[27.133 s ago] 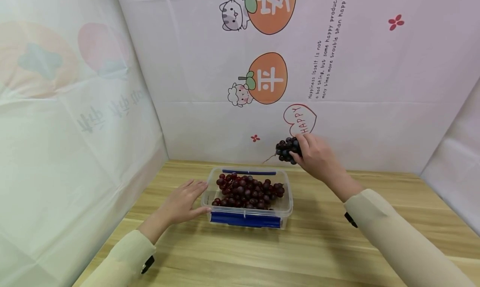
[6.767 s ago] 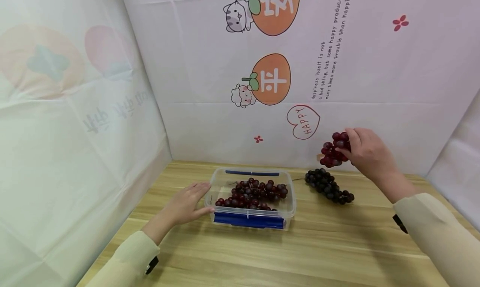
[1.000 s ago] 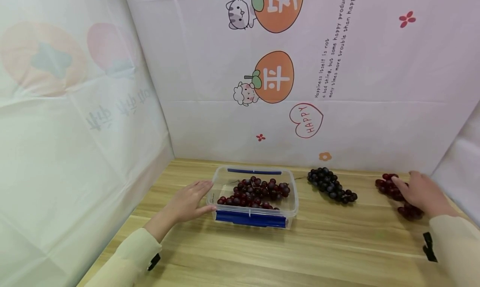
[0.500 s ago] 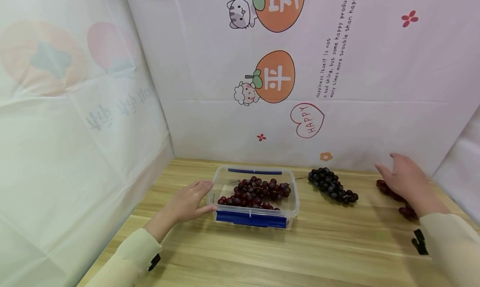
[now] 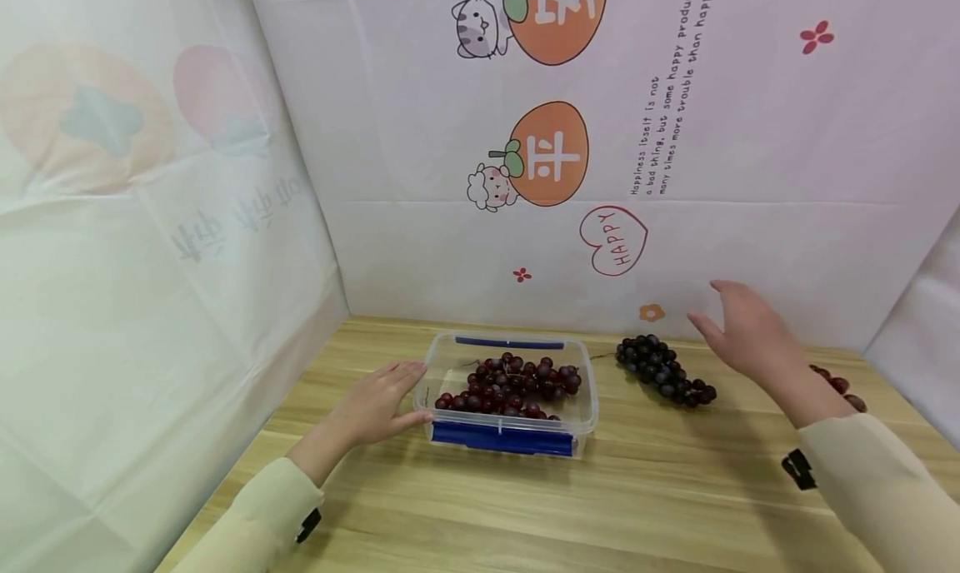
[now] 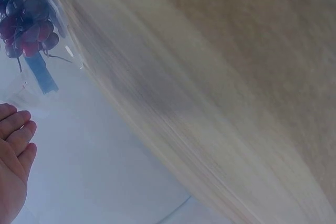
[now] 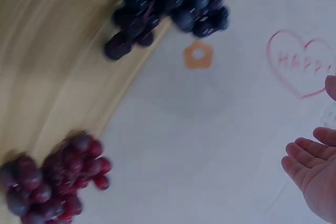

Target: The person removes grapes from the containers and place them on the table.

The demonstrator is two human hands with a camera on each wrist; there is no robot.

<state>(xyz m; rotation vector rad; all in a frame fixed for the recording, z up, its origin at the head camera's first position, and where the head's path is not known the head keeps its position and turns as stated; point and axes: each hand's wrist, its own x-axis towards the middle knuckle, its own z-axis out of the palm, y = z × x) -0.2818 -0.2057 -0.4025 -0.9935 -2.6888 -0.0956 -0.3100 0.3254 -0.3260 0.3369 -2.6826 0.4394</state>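
My left hand (image 5: pixel 378 405) rests with straight fingers against the left side of a clear plastic box (image 5: pixel 501 436) with blue clips. Inside lie bunches of red grapes (image 5: pixel 517 380). My right hand (image 5: pixel 753 331) is raised in the air with thumb and fingers spread, and it holds nothing. Below and left of it a bunch of black grapes (image 5: pixel 660 369) lies on the table, its stem pointing to the box. Another bunch of red grapes (image 5: pixel 838 381) lies at the far right, mostly hidden behind my right forearm in the head view; the right wrist view shows these red grapes (image 7: pixel 58 182) more fully.
The wooden table (image 5: pixel 480 506) meets a white printed cloth (image 5: pixel 420 248) standing upright at the back. More white cloth (image 5: pixel 150 323) walls in the left side, and a similar wall closes the right.
Earlier, the right hand set black grapes, then red grapes, on the table right of the box. Within the last second it has let go of the red grapes and moved up and left.
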